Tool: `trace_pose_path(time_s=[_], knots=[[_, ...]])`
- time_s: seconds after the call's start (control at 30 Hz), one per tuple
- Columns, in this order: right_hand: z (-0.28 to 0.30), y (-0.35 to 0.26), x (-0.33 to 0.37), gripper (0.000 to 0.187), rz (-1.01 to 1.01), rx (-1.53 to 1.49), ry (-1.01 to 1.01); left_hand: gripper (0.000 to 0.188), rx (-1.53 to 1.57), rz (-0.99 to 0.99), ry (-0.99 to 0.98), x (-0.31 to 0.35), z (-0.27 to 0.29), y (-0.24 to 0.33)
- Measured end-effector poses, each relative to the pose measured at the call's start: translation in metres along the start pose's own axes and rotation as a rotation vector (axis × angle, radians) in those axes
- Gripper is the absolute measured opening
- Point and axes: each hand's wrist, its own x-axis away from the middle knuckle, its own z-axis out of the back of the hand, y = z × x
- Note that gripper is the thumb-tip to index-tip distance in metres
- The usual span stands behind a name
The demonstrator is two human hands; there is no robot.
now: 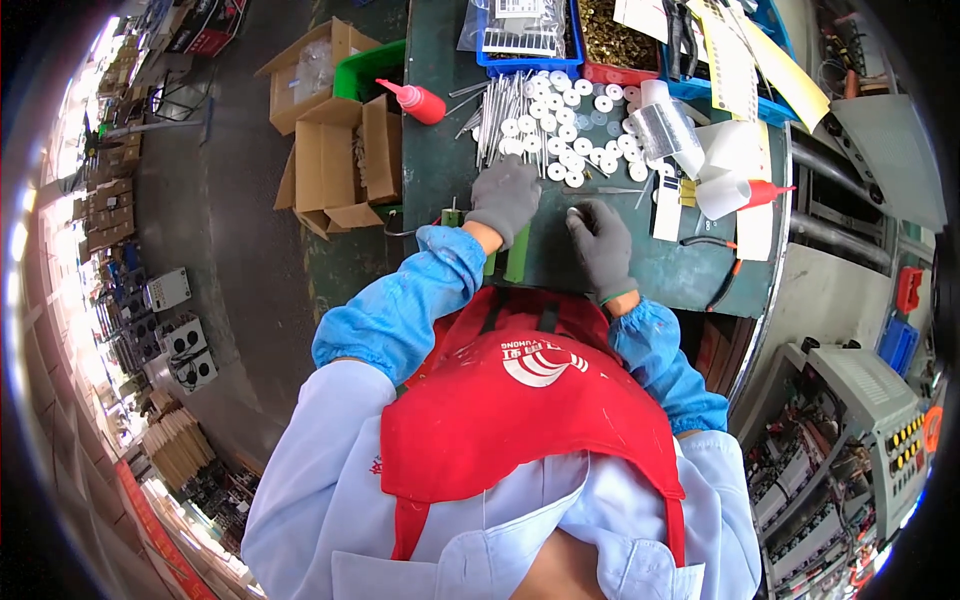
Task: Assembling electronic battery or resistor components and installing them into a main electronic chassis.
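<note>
My left hand [505,195], in a grey glove, is at the near end of a pile of thin metal rods [497,110]. Its fingers bend down out of sight, seemingly closed, and what they grip is hidden. Below that wrist stands a green fixture [517,252] at the bench's near edge. To the right, my gloved right hand [602,245] hovers low over the bench with curled fingers. Whether something small sits in them cannot be made out. Many white round washers [567,132] lie beyond both hands, beside the rods. A slim pointed metal tool [610,190] lies just past my right hand.
The green bench [440,160] carries a red squeeze bottle [415,102], a blue bin [530,62], a red bin of brassy parts [620,72], a clear plastic cup [665,135] and pliers [712,243]. Open cardboard boxes [340,165] stand left; a grey machine [870,400] is right.
</note>
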Motion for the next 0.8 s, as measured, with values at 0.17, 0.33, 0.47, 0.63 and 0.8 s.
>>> trace_pose_path(time_s=[0.17, 0.33, 0.47, 0.63, 0.8], knots=[[0.007, 0.002, 0.008, 0.020, -0.027, 0.004, 0.019, 0.026, 0.200, -0.055, -0.104, 0.010, 0.011, -0.006], [0.011, 0.005, 0.012, 0.020, -0.046, -0.024, 0.018, 0.024, 0.145, -0.019, 0.157, -0.006, 0.011, -0.013], [0.015, 0.000, 0.016, 0.019, -0.082, -0.045, 0.030, 0.028, 0.233, -0.016, 0.160, -0.023, 0.025, 0.004], [0.014, -0.002, 0.019, 0.017, -0.078, -0.043, 0.056, 0.026, 0.171, -0.062, 0.131, -0.057, 0.020, 0.025], [0.020, -0.003, 0.019, 0.016, -0.094, -0.042, 0.065, 0.029, 0.135, -0.102, 0.095, -0.090, 0.024, 0.044]])
